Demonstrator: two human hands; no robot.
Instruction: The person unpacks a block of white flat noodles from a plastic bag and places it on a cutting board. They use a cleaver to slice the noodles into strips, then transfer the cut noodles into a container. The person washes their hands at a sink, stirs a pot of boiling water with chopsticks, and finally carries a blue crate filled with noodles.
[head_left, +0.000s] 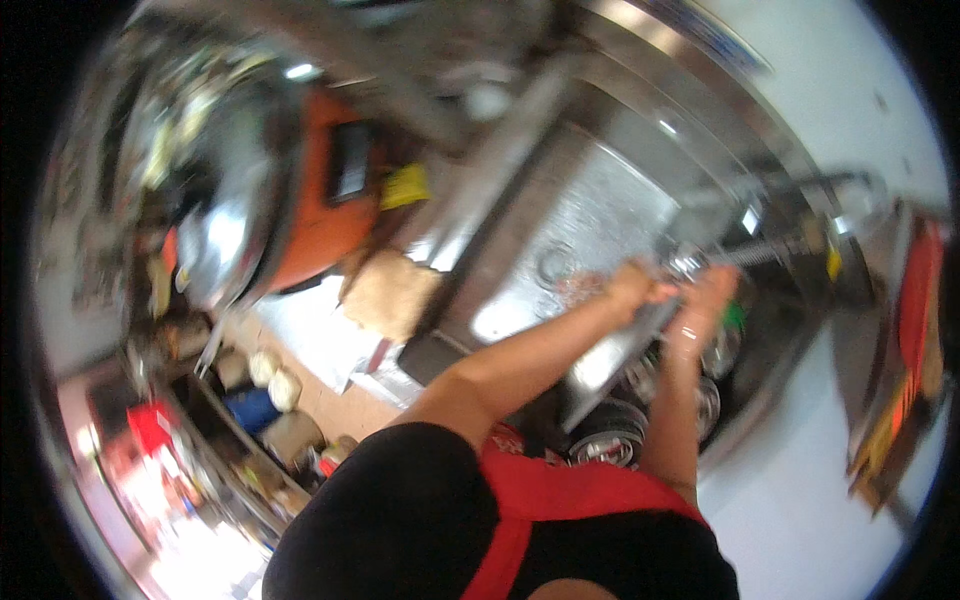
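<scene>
Both hands reach over the stainless steel sink (525, 232), at the right end of its basin. My left hand (634, 289) is bent in beside a shiny metal fitting (684, 262) at the end of a spring-coiled hose (765, 251). My right hand (709, 296) is just right of that fitting, wet at the wrist. Blur hides whether either hand grips the fitting. Below my left hand, water glistens on the basin floor near the round drain (555, 264). A metal ledge (615, 360) runs under my hands.
Round containers (607, 439) stand beside the ledge, close to my body. An orange appliance (322, 202) with a shiny domed lid (232, 202) stands left of the sink. Brown cardboard (394, 292) lies near it. Red and yellow items (911, 322) are by the right wall.
</scene>
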